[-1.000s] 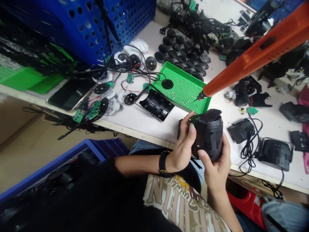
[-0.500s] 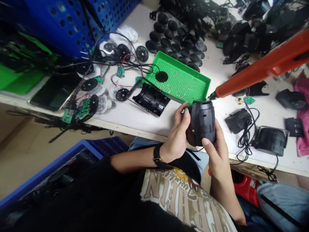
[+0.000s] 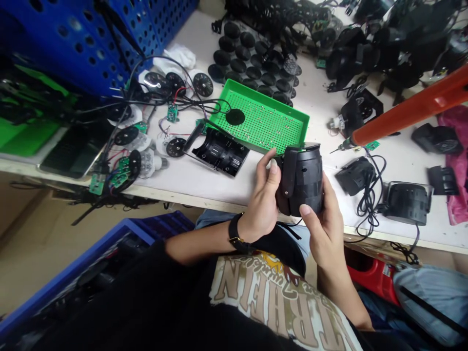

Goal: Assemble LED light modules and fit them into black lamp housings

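Observation:
Between my two hands I hold a black barrel-shaped plastic housing (image 3: 307, 180) just over the table's front edge. My left hand (image 3: 265, 200) grips its left side, with the thumb along a flat strap-like bracket. My right hand (image 3: 325, 219) wraps its right side, thumb pressed on the lower front; the other fingers are partly hidden behind it. Beyond the housing lies a green perforated tray (image 3: 302, 129) with many small screws and a black disc (image 3: 235, 116). An orange electric screwdriver (image 3: 405, 109) hangs to the right, its bit apart from the housing.
Left of my hands lies an open black half-shell (image 3: 221, 151). Discs, bulbs and green circuit boards (image 3: 122, 173) with wires crowd the left. Rows of black discs (image 3: 252, 63) stand behind the tray. On the right are a finished-looking housing (image 3: 407, 202) and coiled cable (image 3: 371, 207).
The screwdriver's bit has come away from the top of the housing and now sits off to the right. The housing has tilted slightly in my hands, and the whole view has shifted a little.

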{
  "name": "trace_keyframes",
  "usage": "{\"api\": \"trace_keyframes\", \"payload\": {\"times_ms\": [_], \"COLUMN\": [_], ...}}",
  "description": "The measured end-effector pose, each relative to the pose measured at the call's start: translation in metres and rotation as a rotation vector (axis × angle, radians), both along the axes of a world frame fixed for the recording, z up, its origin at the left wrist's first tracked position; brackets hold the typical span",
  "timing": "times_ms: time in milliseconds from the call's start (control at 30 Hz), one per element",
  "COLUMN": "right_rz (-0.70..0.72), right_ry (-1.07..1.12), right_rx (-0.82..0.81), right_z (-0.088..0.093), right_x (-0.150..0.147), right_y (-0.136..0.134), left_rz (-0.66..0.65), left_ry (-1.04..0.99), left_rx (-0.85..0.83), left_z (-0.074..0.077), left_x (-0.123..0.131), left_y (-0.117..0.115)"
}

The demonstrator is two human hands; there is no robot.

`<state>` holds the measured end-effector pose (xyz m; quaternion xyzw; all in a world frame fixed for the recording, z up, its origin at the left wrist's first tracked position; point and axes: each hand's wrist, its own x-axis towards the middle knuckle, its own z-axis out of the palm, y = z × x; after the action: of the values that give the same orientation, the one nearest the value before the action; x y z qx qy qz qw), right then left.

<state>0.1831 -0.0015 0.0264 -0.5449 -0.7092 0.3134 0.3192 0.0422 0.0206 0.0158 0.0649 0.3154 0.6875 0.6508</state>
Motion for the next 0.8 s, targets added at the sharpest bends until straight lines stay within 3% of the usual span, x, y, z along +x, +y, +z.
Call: {"api": "trace_keyframes", "payload": {"times_ms": [533,667,800], "right_rz": [0.065,0.091,0.116], "right_ry": [-0.048,-0.124,-0.12], "right_rx": [0.014,0.059,0.053], "right_z": [0.004,0.004,0.003], "right_x": [-0.002,-0.01,-0.018], "right_y": [0.002,0.0,-0.003], "left_rz": [-0.036,-0.049,-0.066], "left_ry": [0.013,0.1,0.202], "left_rx": [0.039,0.09,-0.017], "left_z": [0.0,-0.003,-0.002], "left_x": [-0.001,-0.002,-0.006], "left_y": [0.0,-0.003,-0.004]}}
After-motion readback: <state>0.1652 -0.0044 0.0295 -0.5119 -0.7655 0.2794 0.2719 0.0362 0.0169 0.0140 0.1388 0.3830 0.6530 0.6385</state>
